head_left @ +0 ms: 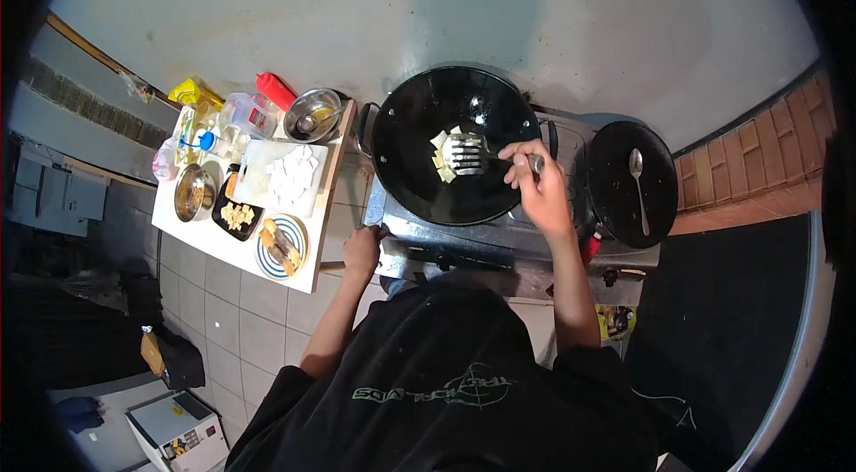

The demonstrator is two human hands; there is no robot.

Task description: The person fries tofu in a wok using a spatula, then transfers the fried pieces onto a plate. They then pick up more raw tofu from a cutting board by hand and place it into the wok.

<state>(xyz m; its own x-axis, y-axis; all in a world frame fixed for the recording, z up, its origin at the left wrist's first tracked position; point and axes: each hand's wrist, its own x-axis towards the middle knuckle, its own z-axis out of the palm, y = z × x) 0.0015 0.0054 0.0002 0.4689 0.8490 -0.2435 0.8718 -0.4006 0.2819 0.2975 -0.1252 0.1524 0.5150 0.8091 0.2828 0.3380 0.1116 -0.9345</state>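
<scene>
My right hand [538, 182] is closed around the handle of a slotted metal turner [466, 155]. The turner's head is inside a large black wok [419, 191] on the stove, over pale cut pieces [443, 171] lying at the bottom. Part of those pieces is hidden under the turner. My left hand [361, 250] is curled at the left front corner of the stove [419, 240], below the wok. A small dark part shows at its fingertips, but I cannot make out what it is.
A black pan [615, 205] holding a spoon [637, 182] sits right of the wok. On the left table [308, 245] are a cutting board [256, 171] with white pieces, a metal bowl [299, 127], a striped plate [294, 270], a black dish [252, 225] and a red bottle [275, 90].
</scene>
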